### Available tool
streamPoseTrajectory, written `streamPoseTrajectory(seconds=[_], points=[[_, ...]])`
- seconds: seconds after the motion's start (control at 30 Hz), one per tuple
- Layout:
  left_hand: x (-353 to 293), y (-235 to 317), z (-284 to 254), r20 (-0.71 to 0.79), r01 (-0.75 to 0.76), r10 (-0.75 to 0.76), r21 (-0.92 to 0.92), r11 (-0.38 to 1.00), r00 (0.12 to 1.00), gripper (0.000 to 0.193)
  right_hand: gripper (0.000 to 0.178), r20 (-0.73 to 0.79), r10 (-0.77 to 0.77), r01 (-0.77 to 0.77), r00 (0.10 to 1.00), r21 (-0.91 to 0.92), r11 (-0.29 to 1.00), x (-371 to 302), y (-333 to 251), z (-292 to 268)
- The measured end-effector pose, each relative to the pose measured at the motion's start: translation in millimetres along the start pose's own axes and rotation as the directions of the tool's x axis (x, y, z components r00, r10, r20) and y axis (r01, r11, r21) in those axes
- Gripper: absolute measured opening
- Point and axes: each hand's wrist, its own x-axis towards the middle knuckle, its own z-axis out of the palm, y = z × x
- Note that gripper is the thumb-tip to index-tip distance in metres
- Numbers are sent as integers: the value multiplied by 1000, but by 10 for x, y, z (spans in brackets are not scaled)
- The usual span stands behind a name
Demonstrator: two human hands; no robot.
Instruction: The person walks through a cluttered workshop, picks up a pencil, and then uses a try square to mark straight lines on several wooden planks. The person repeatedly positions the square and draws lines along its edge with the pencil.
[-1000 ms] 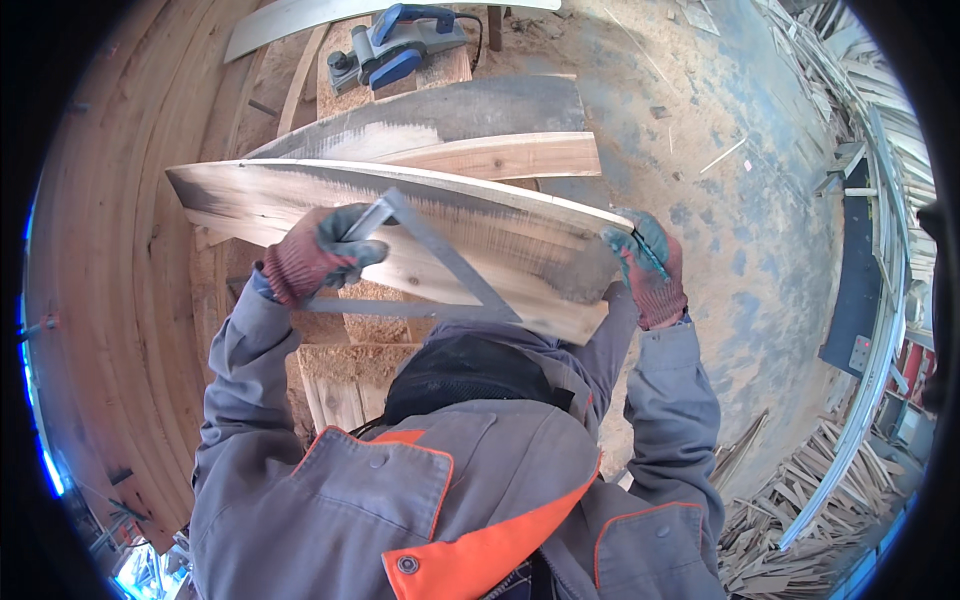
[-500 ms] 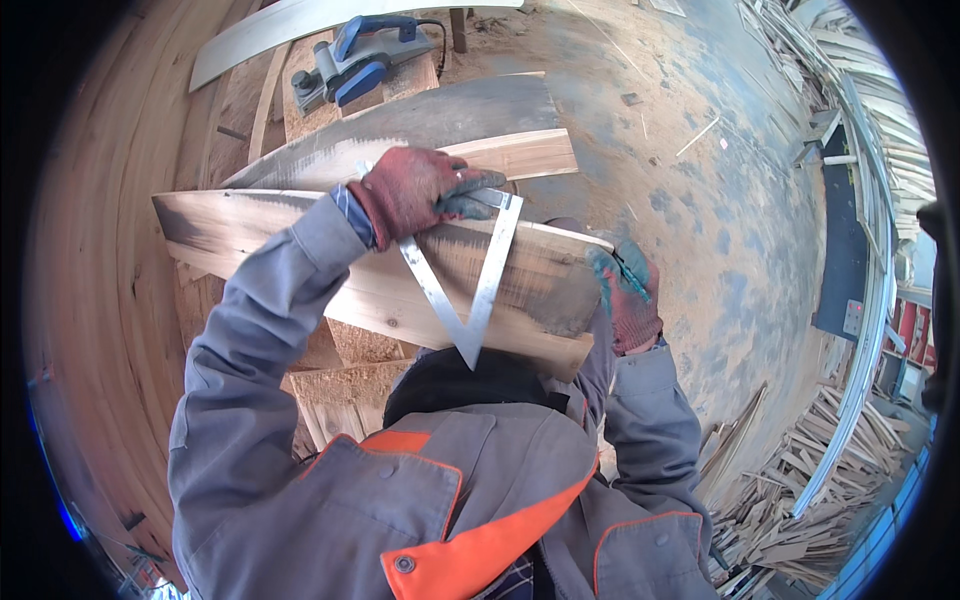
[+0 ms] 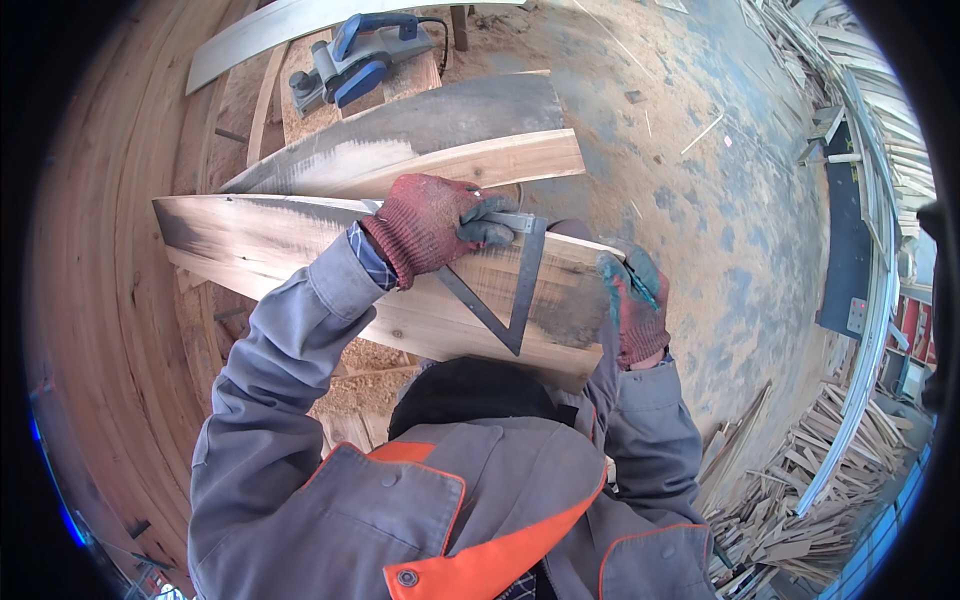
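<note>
My left hand (image 3: 430, 225), in a red knit glove with grey-green fingers, grips the base of a metal triangle square (image 3: 525, 285) on the upper edge of a wooden board (image 3: 255, 235). The square's blades lie across the board's face, their point toward my body. The board is dark at both ends and pale in between. At its right end is my gloved right hand (image 3: 638, 315), fingers closed around a slim, dark, pen-like tool (image 3: 642, 284). The tool's tip cannot be made out clearly.
Beyond the board lies another dark-stained board (image 3: 490, 110). A blue and grey electric hand planer (image 3: 365, 65) sits farther off, near a long pale plank (image 3: 250, 40). Large timber (image 3: 110, 300) fills the left side. Scrap wood (image 3: 800, 500) is piled at lower right.
My left hand and the square have slid to the right along the board's edge, closer to my right hand. The square's blades now look darker. My right hand has shifted only slightly.
</note>
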Motion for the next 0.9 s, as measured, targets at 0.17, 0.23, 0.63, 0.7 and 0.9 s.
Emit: streamPoseTrajectory(seconds=[0.17, 0.23, 0.63, 0.7, 0.9], points=[[20, -86, 27, 68, 30, -29, -10, 1000, 997, 42, 22, 43, -108, 113, 993, -129, 985, 46, 45, -37], [12, -95, 43, 32, 14, -13, -50, 999, 999, 39, 22, 26, -60, 62, 998, -80, 995, 43, 47, -33], [80, 20, -196, 156, 86, -73, -79, 993, 985, 41, 16, 26, -127, 129, 992, -130, 983, -23, -103, -38], [68, 66, -230, 156, 58, -54, -19, 998, 986, 41, 16, 41, -43, 48, 998, -134, 990, -25, -89, -50], [101, 125, -291, 217, 122, -105, -65, 990, 970, 49, 18, 37, -54, 56, 998, -69, 996, -40, -51, -50]])
